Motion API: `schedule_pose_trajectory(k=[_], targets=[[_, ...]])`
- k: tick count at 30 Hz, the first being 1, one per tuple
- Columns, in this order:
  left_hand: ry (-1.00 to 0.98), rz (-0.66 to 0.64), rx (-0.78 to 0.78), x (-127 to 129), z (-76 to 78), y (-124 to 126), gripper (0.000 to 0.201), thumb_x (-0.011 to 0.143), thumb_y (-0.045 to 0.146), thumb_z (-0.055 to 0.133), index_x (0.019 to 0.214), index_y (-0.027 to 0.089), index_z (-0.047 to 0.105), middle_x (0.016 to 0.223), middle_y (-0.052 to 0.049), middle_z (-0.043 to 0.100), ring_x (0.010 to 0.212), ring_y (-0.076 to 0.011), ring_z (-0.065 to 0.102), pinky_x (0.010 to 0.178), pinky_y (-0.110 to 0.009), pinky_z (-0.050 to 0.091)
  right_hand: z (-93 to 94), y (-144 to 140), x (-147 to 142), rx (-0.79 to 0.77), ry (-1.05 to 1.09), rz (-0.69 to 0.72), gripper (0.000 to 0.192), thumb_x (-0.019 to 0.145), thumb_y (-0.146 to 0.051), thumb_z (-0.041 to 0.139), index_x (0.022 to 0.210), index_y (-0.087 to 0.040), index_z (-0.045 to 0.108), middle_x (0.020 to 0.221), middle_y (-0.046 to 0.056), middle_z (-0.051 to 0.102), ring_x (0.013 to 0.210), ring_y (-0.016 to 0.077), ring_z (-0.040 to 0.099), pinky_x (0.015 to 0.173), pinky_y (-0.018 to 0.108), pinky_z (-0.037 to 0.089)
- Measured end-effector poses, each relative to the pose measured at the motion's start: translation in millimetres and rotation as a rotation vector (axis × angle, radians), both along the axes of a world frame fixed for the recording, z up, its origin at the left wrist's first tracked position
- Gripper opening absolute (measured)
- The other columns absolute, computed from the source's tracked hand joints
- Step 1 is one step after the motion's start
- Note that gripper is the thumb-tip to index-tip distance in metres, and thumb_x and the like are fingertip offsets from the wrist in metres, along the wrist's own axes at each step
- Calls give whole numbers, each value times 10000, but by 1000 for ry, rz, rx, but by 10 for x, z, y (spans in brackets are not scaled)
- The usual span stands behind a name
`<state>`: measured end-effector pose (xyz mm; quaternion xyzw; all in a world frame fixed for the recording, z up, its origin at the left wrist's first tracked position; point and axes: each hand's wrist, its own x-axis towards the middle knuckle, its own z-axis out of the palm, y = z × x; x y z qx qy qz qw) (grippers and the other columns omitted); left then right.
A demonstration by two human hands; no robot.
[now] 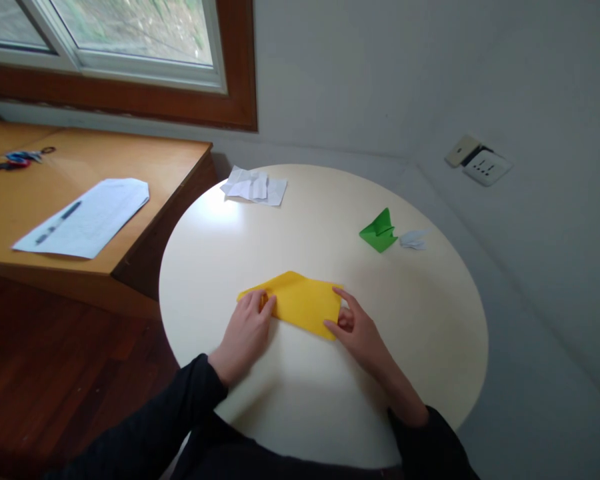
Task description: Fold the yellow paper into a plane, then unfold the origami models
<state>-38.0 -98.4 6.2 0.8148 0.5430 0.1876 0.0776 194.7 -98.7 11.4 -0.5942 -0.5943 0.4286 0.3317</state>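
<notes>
- The left hand [245,333] lies palm down on the round white table [430,347], its fingers [260,301] loosely curled and pressing the left end of a folded yellow paper [303,301].
- The fingertips of that hand rest on the paper's pointed left corner; they pinch nothing, only press down.
- The right hand [361,332] meets the paper's right edge: the index finger [344,295] stretches along the upper part of that edge, and the thumb touches the lower right corner.
- Whether the right fingers nip the edge or just press on it cannot be told; they are partly spread, not clenched.
- The yellow paper lies flat between the two hands, close to the person's side of the table.
- Well beyond the right fingers stands a green folded paper figure [379,232], with a small white one [413,239] just beside it.
- Far beyond the left fingers, near the table's far rim, lies crumpled white paper [254,186].
- On the wooden desk [130,160] to the left lies a printed sheet [87,217] with a pen [59,223] on it.
</notes>
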Motion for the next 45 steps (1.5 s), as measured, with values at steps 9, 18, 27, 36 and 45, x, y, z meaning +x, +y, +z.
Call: schedule_pose_trajectory(k=[9,18,27,36,45], targets=[[-205,-235,-84,-73,-35,157,413,775,35,411,1091,182,633,1253,-132,545,1197,-250,491,1089,-522,280,336,-129,460,39,-149,58,284,801,-405,509,948,-200,639,563,1,612,538,173,601,546,305,495],[-274,-384,-118,8,57,414,317,777,42,406,920,163,662,1177,-125,584,1104,-197,557,1003,-379,426,324,217,-145,494,-568,440,362,889,-208,388,1201,-190,572,1266,100,578,1189,252,515,976,478,404],[116,-140,17,181,-86,295,469,916,268,350,1331,49,373,1407,-205,398,1333,-283,323,1094,-510,240,-83,189,-253,527,-813,463,438,921,-182,311,1337,-144,443,1384,113,454,1284,227,417,1051,470,337],[336,-359,-38,25,51,654,476,924,286,356,1379,147,339,1460,-142,337,1355,-282,273,1085,-501,224,-158,142,-286,560,-710,377,410,944,-243,308,1304,-151,481,1359,103,489,1273,223,427,1058,482,315],[276,-319,-74,198,350,281,433,886,391,434,1195,103,526,1223,-192,523,1127,-307,495,951,-449,403,-18,10,-235,617,-505,412,365,885,-111,391,1195,-188,566,1193,96,610,1103,202,540,941,411,419]])
